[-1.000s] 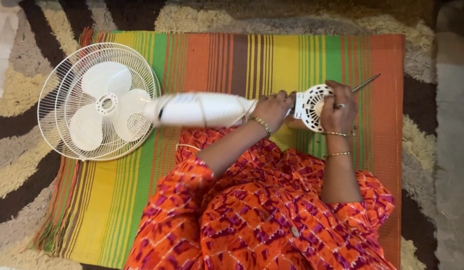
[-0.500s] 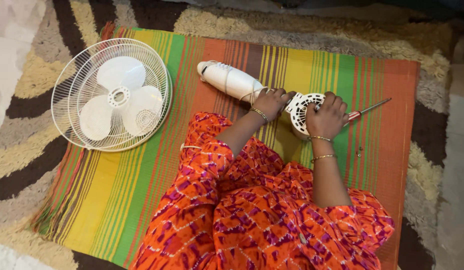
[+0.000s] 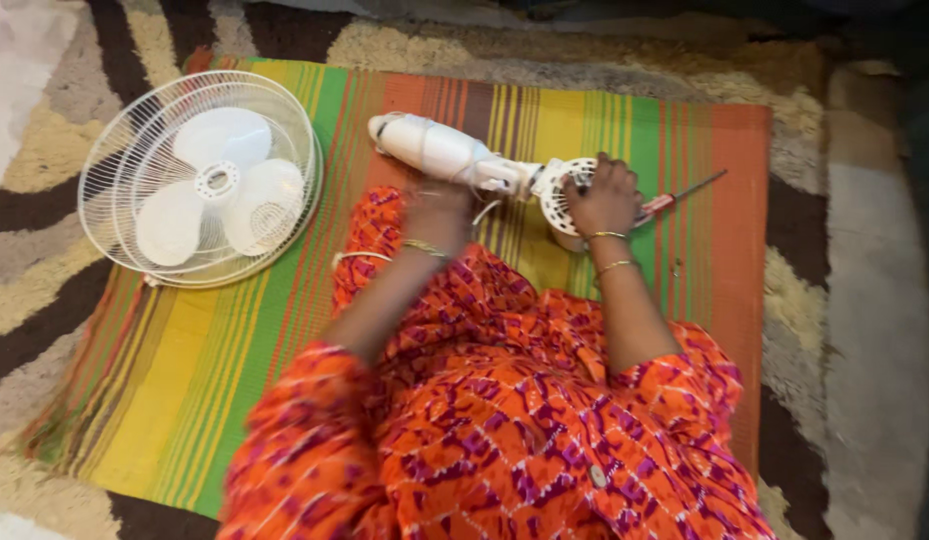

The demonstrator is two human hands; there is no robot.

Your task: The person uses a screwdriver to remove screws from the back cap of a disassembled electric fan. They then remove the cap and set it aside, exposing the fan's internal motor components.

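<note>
A white fan body lies on the striped mat [image 3: 234, 380]: a white pole [image 3: 434, 150] pointing up-left, joined to a round vented motor housing [image 3: 559, 200]. My right hand [image 3: 604, 195] grips the top of the housing, covering its right half. Blurred by motion, my left hand [image 3: 439, 210] is just below the pole, beside a thin white cord; I cannot tell whether it touches them. A screwdriver [image 3: 684, 195] with a red handle lies just right of my right hand.
A white fan cage with three blades [image 3: 204, 180] lies flat on the mat's left part. My orange patterned clothing [image 3: 504, 420] fills the lower middle. A shaggy brown and cream rug [image 3: 844, 320] surrounds the mat.
The pole has swung from pointing left to lying angled up-left on the mat. My left hand has come off the pole and dropped below it. My right hand stays on the housing.
</note>
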